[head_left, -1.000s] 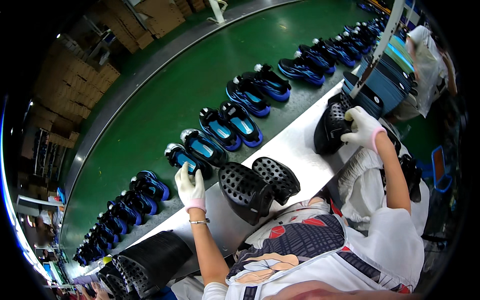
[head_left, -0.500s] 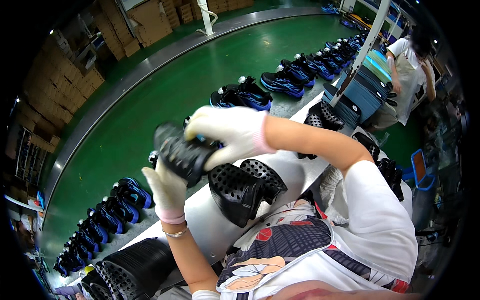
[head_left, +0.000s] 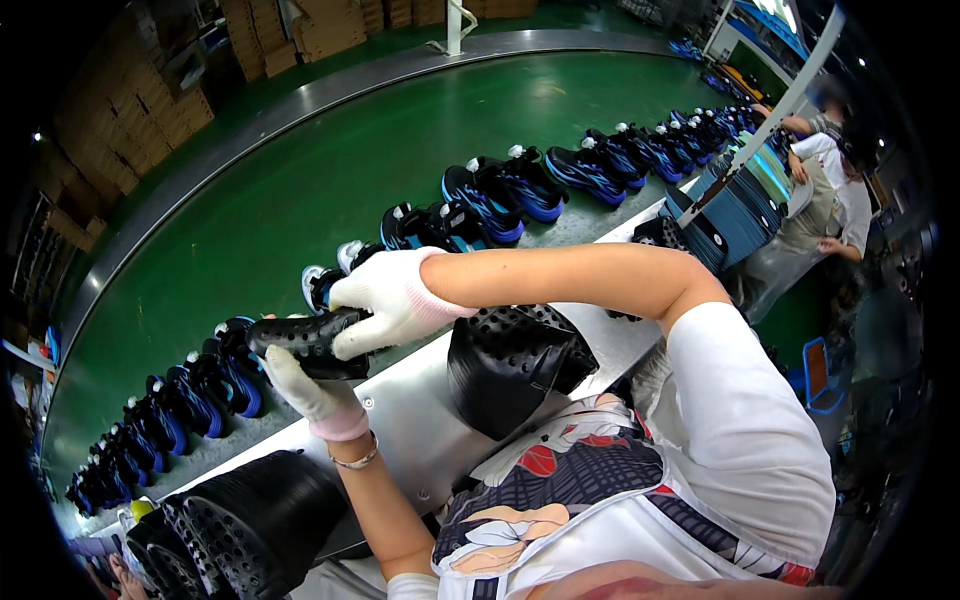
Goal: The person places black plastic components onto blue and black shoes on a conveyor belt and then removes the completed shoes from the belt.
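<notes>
At the lower edge of the frame, a patterned apron (head_left: 560,500) and white sleeve (head_left: 740,440) fill the near ground, with a stack of black studded soles (head_left: 250,520) at lower left. Just above, the left hand (head_left: 305,385), in a white glove, cups a black studded sole (head_left: 300,340) from below, its fingers closed on the underside. The right hand (head_left: 390,300), also gloved, presses on the same sole from above, its fingers wrapped over the right end. The sole sits left of centre, held clear above the grey counter (head_left: 420,430). To its right, at centre, a second pile of black soles (head_left: 510,365) rests on the counter. Beyond the counter, a curved row of blue and black shoes (head_left: 480,200) runs along the green conveyor belt (head_left: 330,170) from lower left to upper right. At upper right, another person (head_left: 830,200) stands beside blue stacked trays (head_left: 735,215). Cardboard boxes (head_left: 130,130) line the upper left.
</notes>
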Demonstrator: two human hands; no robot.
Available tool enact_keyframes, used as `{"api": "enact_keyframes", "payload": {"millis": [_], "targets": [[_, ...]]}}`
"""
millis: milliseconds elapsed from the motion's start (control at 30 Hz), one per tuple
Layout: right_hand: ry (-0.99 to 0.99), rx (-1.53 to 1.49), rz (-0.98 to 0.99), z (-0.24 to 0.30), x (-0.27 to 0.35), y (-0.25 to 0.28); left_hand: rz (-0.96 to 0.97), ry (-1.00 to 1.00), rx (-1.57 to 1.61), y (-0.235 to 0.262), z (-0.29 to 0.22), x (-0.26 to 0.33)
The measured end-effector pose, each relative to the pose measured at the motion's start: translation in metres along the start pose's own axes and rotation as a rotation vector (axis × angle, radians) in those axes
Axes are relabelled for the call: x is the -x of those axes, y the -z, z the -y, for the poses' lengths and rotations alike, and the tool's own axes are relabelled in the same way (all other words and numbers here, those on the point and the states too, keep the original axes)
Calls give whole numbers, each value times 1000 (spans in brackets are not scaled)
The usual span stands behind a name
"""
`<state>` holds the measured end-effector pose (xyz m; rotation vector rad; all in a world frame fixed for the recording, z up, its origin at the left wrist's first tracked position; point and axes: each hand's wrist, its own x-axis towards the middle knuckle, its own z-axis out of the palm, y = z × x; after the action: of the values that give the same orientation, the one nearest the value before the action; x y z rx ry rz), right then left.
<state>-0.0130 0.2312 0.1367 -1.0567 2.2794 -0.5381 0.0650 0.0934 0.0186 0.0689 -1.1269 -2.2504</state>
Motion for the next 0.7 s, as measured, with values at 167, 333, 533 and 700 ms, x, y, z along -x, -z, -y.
{"api": "enact_keyframes", "payload": {"millis": [167, 333, 533, 700], "targets": [[43, 138, -23, 6, -21, -10, -47, 32, 53, 32, 12, -9], [-101, 343, 43, -10, -19, -6, 43, 272, -520, 61, 41, 6], [-188, 449, 101, -38, -38, -11, 342, -40, -1094, 79, 67, 15], [-162, 455, 178, -40, -78, -10, 272, -14, -1294, 84, 81, 1]]}}
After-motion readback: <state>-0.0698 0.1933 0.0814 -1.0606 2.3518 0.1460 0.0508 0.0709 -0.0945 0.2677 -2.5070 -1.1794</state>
